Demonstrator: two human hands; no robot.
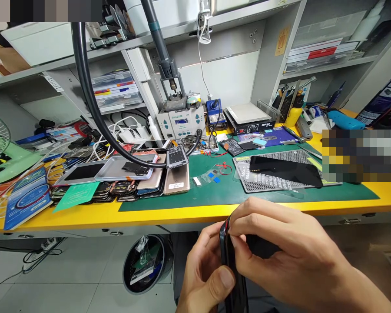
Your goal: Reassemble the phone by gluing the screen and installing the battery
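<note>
My left hand is wrapped round a black smartphone and holds it nearly edge-on in front of the bench, with the thumb along its side. At the phone's upper end, my right hand is closed, its thumb and fingers pinching at the edge. A thin red sliver shows on the rim there; whether anything small is between these fingertips is hidden. Beyond my hands, a black phone screen lies on a grey perforated pad on the green mat.
Stacked phones and trays crowd the left of the bench. A thick black hose arches over them. A soldering station and a hot plate stand behind. Below are a drawer front and a waste bin.
</note>
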